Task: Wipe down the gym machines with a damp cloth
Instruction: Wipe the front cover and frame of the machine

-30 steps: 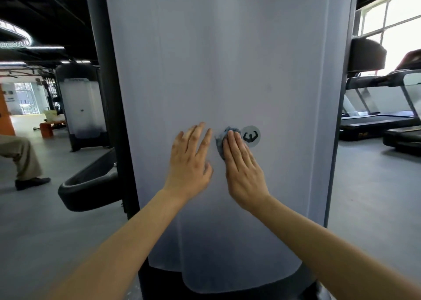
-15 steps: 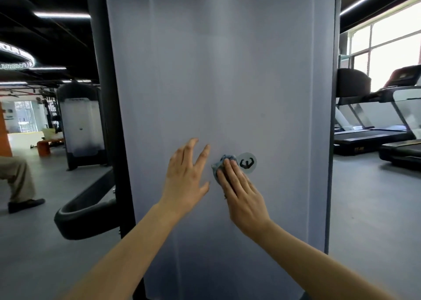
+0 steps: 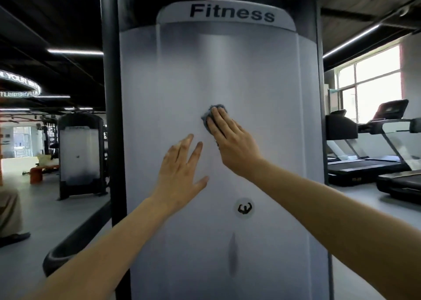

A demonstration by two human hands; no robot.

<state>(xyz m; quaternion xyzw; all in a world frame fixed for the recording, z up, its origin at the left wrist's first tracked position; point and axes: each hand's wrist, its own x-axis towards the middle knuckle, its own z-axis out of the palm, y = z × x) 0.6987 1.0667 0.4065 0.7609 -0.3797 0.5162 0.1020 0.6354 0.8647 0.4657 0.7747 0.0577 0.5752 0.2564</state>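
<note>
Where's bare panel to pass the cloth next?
Bare: between the cloth and the Fitness label, and from the right hand to the right edge of the panel. Crowded: the left hand lies flat just down-left of the cloth.

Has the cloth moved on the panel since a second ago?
Yes. The cloth has gone up: a second ago it lay right beside the round logo sticker; now the right hand presses it well above that.

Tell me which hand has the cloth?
The right hand, pressing the grey cloth flat against the panel. The left hand is bare and holds nothing.
</note>
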